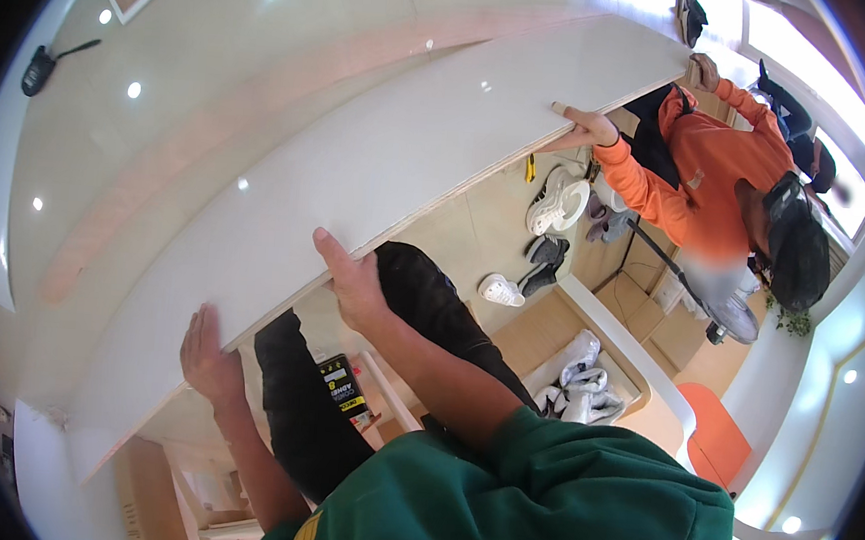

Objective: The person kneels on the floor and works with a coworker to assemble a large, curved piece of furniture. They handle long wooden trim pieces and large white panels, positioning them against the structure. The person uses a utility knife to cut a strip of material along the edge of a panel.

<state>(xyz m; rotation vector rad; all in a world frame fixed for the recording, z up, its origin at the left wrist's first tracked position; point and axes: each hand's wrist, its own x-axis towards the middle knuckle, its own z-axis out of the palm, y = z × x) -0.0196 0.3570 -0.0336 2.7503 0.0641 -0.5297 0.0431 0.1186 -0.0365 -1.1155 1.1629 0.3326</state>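
A long white panel [390,157] with a pale, raw edge stretches diagonally from lower left to upper right. My right hand [353,283] grips its near edge, thumb on the top face and fingers hidden underneath. Farther left, my left hand [211,360] holds the same edge, its fingers laid over the top face; the underside of its grip is hidden. Toward the far end, a person in an orange top [726,165] and black cap holds the panel with both hands, one hand [588,130] on the near edge and the other [704,72] at the end corner.
White shoes [550,198] and dark shoes [545,263] lie on the floor beyond my legs. A black and yellow package [342,384] is beside my knee. Silvery plastic wrapping [585,381], a standing fan [730,316] and an orange panel [712,435] are at right.
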